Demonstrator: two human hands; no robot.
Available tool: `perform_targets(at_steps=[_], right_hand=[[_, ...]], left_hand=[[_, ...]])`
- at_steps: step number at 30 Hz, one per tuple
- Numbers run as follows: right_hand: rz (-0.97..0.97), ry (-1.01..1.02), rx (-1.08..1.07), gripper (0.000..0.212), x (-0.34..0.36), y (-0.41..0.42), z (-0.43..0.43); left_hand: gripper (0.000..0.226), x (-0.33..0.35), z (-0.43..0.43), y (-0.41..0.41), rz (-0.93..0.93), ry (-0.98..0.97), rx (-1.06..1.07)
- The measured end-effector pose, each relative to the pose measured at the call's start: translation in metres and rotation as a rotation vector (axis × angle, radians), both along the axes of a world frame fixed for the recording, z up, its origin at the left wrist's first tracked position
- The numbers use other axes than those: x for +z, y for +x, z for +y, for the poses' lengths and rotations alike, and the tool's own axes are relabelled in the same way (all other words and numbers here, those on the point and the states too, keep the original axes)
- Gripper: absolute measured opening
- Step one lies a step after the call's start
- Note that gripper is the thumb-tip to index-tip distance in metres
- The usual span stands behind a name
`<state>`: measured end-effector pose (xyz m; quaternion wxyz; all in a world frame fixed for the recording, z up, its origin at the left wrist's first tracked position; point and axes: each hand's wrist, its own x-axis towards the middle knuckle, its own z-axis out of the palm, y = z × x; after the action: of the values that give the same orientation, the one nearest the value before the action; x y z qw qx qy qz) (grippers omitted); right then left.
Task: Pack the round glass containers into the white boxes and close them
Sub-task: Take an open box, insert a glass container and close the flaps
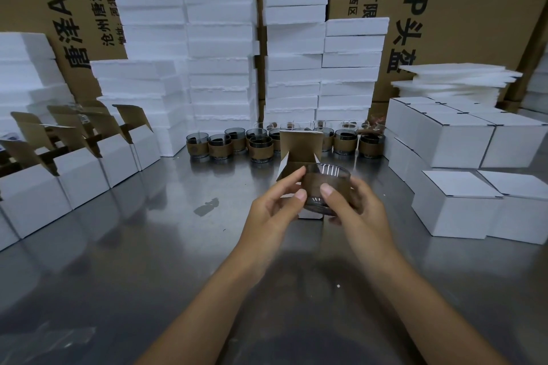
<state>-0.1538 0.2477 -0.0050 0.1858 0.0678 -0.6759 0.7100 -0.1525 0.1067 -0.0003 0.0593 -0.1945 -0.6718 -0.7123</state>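
Head cam: we're mid-load on a single box here. The right grip (355, 207) is wrapped round a round glass container (314, 184) with a brown sleeve, thumb on the near side and fingers curled round the far side. It's holding the glass tipped a bit, right at the mouth of the open white box (301, 145), whose lid flap stands up behind. The left grip (272, 207) is curled in at the box's near-left edge and looks to be pinching it steady, thumb tip touching the sleeve. Honestly hard to tell exactly where box ends and glass starts there. The box itself sits on the steel desk (133, 246).

My read is that the glass isn't seated yet. The next move wants it levelled and lowered straight down, and the fit looks snug, so the side flaps need keeping clear. Then fold the flaps in and tuck the lid.

Plenty left to do, too: spare containers (261, 145) lined up at the back, empty open boxes (80, 169) on the left, closed boxes (456, 201) stacked on the right.
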Motion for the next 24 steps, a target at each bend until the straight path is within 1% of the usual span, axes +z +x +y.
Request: perform_targets(at_steps=[1, 4, 6, 10, 12, 16, 20, 21, 24], right_hand=[[-0.032, -0.036, 0.018, 0.040, 0.0020, 0.0007, -0.0003], [-0.143, -0.081, 0.063, 0.057, 0.0054, 0.0034, -0.0009], [-0.203, -0.096, 0.090, 0.064, 0.0054, 0.0038, -0.0011], [-0.314, -0.048, 0.116, 0.084, 0.0047, 0.0031, -0.0015], [-0.331, -0.024, 0.130, 0.084, 0.0051, 0.0038, -0.0019], [-0.321, -0.016, 0.157, 0.077, 0.0065, 0.0052, -0.0018], [-0.286, -0.014, 0.105, 0.094, 0.0073, 0.0056, -0.0017], [-0.263, -0.029, 0.080, 0.094, 0.0074, 0.0060, -0.0019], [-0.166, -0.100, -0.001, 0.081, 0.0087, 0.0064, -0.0035]], left_hand=[[0.046, -0.0003, 0.0003, 0.0003, 0.014, -0.010, 0.009], [0.046, -0.0011, 0.0021, 0.0001, 0.033, -0.036, 0.022], [0.046, -0.0008, 0.0030, -0.0004, 0.029, -0.038, 0.032], [0.046, -0.0006, 0.0030, -0.0018, 0.017, -0.083, 0.080], [0.047, -0.0008, 0.0033, -0.0025, 0.011, -0.091, 0.091], [0.053, -0.0009, 0.0035, -0.0031, 0.006, -0.086, 0.095], [0.049, -0.0022, 0.0030, -0.0044, 0.027, -0.081, 0.090], [0.047, -0.0024, 0.0030, -0.0051, 0.032, -0.084, 0.099], [0.035, -0.0042, 0.0023, -0.0085, 0.059, -0.119, 0.186]])
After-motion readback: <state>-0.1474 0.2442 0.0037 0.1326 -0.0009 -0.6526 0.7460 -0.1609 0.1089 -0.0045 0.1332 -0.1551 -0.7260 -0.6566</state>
